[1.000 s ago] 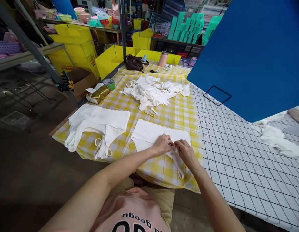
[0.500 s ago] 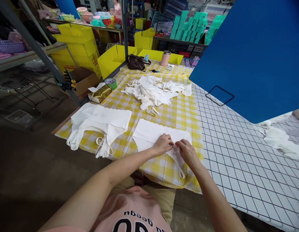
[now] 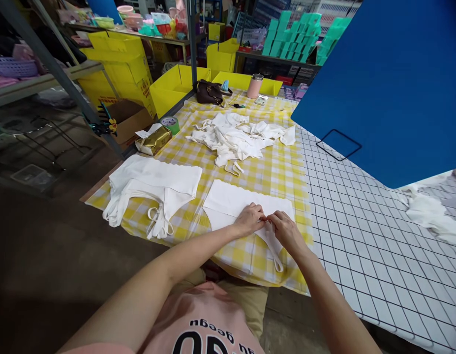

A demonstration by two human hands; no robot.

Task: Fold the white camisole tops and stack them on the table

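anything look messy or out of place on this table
Mostly tidy: the white garment under the left hand and right hand lies flat, and the folded stack is neat. Only the white pile farther back is tangled, straps trailing loose.

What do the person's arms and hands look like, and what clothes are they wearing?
Both arms are bare right down to the left hand and the right hand. No sleeves, gloves, watch or bracelets show, and I can make out no rings. Lower down is a pink top with black printed letters, seen upside down, and khaki trousers.
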